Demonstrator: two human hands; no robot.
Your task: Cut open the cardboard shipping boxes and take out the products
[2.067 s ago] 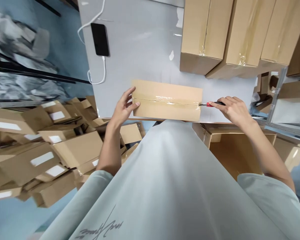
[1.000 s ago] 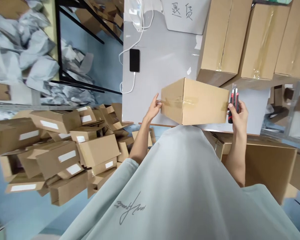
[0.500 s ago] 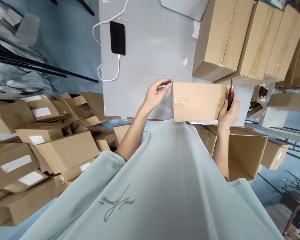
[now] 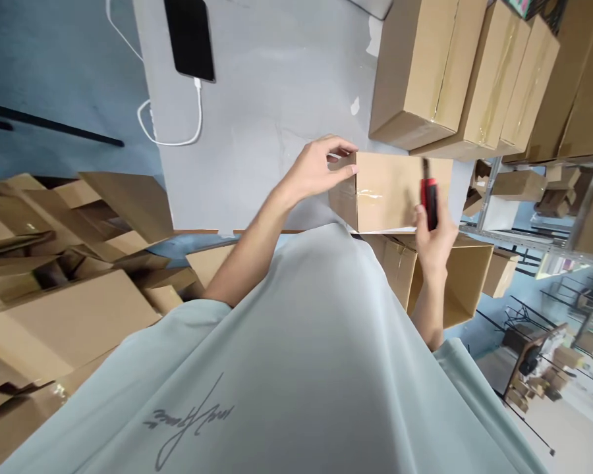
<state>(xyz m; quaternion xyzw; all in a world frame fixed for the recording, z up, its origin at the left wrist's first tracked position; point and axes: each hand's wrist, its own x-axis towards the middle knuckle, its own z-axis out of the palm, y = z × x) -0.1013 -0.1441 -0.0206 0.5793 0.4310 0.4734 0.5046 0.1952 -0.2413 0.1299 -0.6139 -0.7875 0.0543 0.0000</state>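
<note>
A closed cardboard box [image 4: 388, 187] with clear tape on it lies at the table's front edge. My left hand [image 4: 321, 166] is at its left end, thumb and fingers apart around the upper left corner, fingertips touching the cardboard. Over the right part of the box, my right hand [image 4: 435, 234] has its fingers wrapped round a red and black utility knife [image 4: 429, 197], which points away from me. The knife's tip is blurred.
Three taped boxes [image 4: 437, 66] stand at the table's back right. A phone [image 4: 190, 39] on a white cable lies on the grey table [image 4: 257, 85]. Cardboard boxes [image 4: 79, 316] pile up at the left; an open box [image 4: 454, 283] sits below the right edge.
My left hand has come onto the box's left corner. My right hand with the knife has lifted off the right end and moved left over the box. The view has shifted.
</note>
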